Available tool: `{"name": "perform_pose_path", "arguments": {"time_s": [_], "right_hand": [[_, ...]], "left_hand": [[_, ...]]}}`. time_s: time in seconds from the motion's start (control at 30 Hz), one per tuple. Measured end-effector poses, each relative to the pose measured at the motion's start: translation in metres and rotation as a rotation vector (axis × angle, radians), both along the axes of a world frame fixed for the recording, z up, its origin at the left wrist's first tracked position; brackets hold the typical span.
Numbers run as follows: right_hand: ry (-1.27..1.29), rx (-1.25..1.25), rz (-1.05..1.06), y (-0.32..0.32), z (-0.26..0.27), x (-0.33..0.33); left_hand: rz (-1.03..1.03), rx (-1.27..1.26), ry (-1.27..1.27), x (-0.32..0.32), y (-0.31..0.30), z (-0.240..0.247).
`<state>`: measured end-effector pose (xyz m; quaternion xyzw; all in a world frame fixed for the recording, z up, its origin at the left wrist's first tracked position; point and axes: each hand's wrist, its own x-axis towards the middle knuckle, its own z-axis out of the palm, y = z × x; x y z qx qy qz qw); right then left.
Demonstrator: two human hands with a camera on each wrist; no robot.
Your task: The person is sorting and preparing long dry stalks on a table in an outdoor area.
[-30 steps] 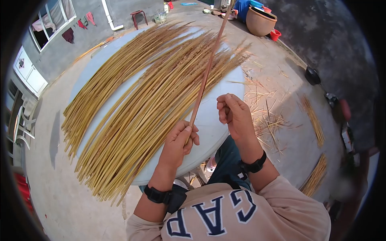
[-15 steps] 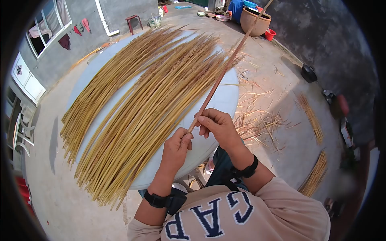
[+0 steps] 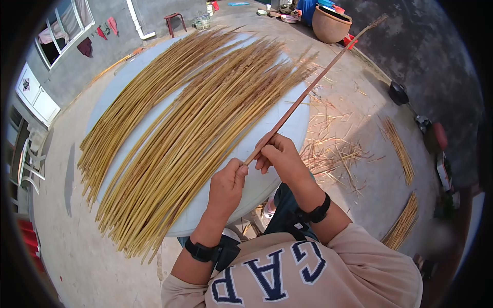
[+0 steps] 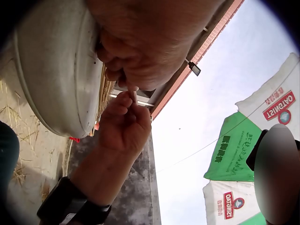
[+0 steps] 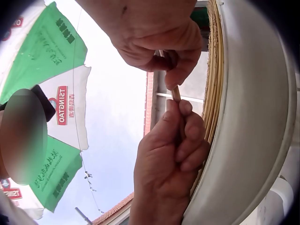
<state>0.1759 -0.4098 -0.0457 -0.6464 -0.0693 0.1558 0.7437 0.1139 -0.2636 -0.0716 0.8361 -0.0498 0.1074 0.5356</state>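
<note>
A long reddish-brown dried stalk (image 3: 299, 99) with a feathery tip slants up and to the right from both hands in the head view. My left hand (image 3: 226, 187) pinches its lower end between thumb and curled fingers. Just above, my right hand (image 3: 285, 161) grips it, thumb against the fingers. In the right wrist view a short bit of the stalk (image 5: 176, 93) shows between the two hands. Left of the hands, rows of dried stalks (image 3: 190, 133) with brushy tops lie across a pale round table (image 3: 272, 138).
Loose straw scraps (image 3: 336, 154) litter the floor at the right. Two small stalk bundles (image 3: 398, 149) lie farther right. A large clay pot (image 3: 330, 25) stands beyond the table. A green-and-white umbrella (image 4: 234, 150) is overhead in the left wrist view.
My right hand, raised apart from the stalk a second ago, has come in and taken hold of it above the left hand. The stalk's tip has swung down to the right.
</note>
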Motion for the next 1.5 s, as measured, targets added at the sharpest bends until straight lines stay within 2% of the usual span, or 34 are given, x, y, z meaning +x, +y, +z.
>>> {"name": "perform_pose_path", "arguments": {"time_s": [0.17,0.23,0.47,0.57,0.77,0.83,0.93,1.0,1.1,1.17,1.2,1.27,1.3,1.37,1.5], "right_hand": [[-0.045,0.118,-0.072,0.009,-0.003,-0.002],[-0.034,0.145,-0.074,0.011,-0.005,-0.001],[-0.016,0.239,-0.081,0.016,-0.008,0.000],[0.010,0.260,-0.097,0.018,-0.009,0.000],[0.020,0.293,-0.093,0.017,-0.009,0.001],[0.071,0.336,-0.077,0.018,-0.011,0.002],[0.117,0.386,-0.052,0.017,-0.011,0.001],[0.111,0.393,-0.044,0.019,-0.012,0.000],[-0.035,0.456,-0.080,0.023,-0.018,-0.007],[-0.278,0.371,-0.098,0.025,-0.019,-0.012],[-0.274,0.370,-0.090,0.026,-0.021,-0.013],[-0.558,0.277,-0.078,0.027,-0.025,-0.014],[-0.555,0.277,-0.072,0.026,-0.026,-0.014],[-0.718,0.094,-0.064,0.022,-0.026,-0.012],[-0.516,0.155,-0.020,0.019,-0.018,-0.012]], "left_hand": [[0.021,-0.013,-0.031,0.000,0.002,0.002],[0.005,-0.137,0.039,-0.001,0.002,0.005],[0.006,-0.211,0.036,0.000,0.004,0.001],[0.003,-0.282,0.112,0.001,0.005,-0.001],[-0.084,-0.482,0.185,0.001,0.006,-0.004],[-0.135,-0.697,0.330,0.000,0.006,0.001],[-0.180,-0.832,0.376,0.000,0.009,0.003],[-0.164,-0.827,0.353,0.000,0.008,0.002],[-0.144,-0.845,0.320,0.001,0.007,0.001],[-0.131,-0.870,0.308,0.000,0.007,0.001],[-0.132,-0.888,0.308,0.000,0.008,0.001],[-0.126,-0.908,0.307,-0.001,0.009,0.002],[-0.124,-0.916,0.309,-0.001,0.009,0.003],[-0.121,-0.927,0.312,-0.001,0.010,0.004],[-0.164,-0.927,0.336,0.001,0.012,0.004]]}}
